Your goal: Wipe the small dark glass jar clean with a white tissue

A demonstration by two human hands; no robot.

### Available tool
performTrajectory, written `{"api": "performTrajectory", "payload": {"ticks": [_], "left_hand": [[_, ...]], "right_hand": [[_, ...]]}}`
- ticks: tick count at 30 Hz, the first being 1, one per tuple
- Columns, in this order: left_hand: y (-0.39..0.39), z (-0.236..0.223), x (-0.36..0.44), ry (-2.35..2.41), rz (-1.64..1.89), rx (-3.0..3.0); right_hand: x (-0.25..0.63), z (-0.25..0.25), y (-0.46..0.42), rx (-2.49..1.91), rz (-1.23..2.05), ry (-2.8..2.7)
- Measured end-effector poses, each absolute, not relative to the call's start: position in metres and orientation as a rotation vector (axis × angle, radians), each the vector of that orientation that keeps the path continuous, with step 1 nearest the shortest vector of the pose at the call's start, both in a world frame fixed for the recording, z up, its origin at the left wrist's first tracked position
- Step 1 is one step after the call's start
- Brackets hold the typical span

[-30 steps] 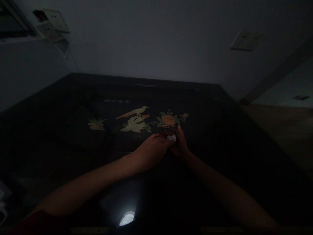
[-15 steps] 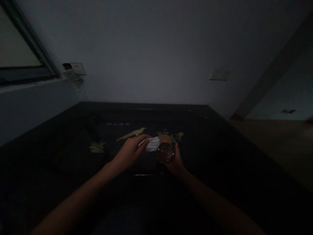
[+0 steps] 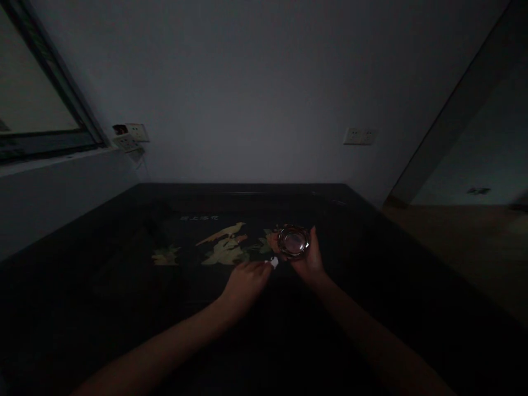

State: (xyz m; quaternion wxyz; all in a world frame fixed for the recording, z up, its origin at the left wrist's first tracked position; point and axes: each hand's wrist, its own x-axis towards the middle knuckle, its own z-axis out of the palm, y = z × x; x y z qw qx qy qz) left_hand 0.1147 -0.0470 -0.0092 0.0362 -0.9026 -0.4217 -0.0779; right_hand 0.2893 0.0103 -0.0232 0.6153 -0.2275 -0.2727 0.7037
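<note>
- Right hand (image 3: 308, 263): clamped around a small round glass dish (image 3: 293, 241), fingers at its far rim and thumb at the near side. The dish is tilted so that its open face points toward the camera, and it is held just above the dark table (image 3: 124, 286).
- Left hand (image 3: 246, 279): closed around a white tissue (image 3: 274, 263), of which only a small tip shows past the fingertips. The hand is low, near or on the table surface; contact cannot be confirmed in this dim light.
- Change, dish: half a second ago the dish sat lower and nearer the table centre. It is now raised, shifted right and turned further face-on.
- Change, tissue: half a second ago a long wad of tissue lay exposed against the dish rim. It is now bunched inside the left hand and sits just beside the dish, below its left edge, no longer touching it.
- Change, hands: one second ago both hands were pressed together over the dish. They are now apart, with a short gap between them.
- Reading: the wiping contact has broken, and the turned dish suggests that its inside is being checked.
- Surroundings: bird-and-flower inlay (image 3: 225, 245) on the table left of the dish; wall sockets (image 3: 360, 136) behind.
</note>
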Motion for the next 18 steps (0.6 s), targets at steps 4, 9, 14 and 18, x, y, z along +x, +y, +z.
{"api": "performTrajectory", "payload": {"ticks": [4, 9, 14, 18], "left_hand": [[-0.057, -0.039, 0.130, -1.221, -0.191, -2.891], [-0.069, -0.058, 0.130, -1.226, -0.206, -3.032], [-0.062, -0.036, 0.110, -1.395, -0.549, -3.169], [-0.040, 0.008, 0.096, -1.757, -1.121, -2.920]], "right_hand": [[0.289, -0.020, 0.009, -0.520, 1.646, -0.616], [0.287, -0.021, 0.008, -0.560, 1.675, -0.600], [0.284, -0.019, 0.006, -0.604, 1.659, -0.635], [0.282, -0.016, 0.004, -0.649, 1.656, -0.676]]}}
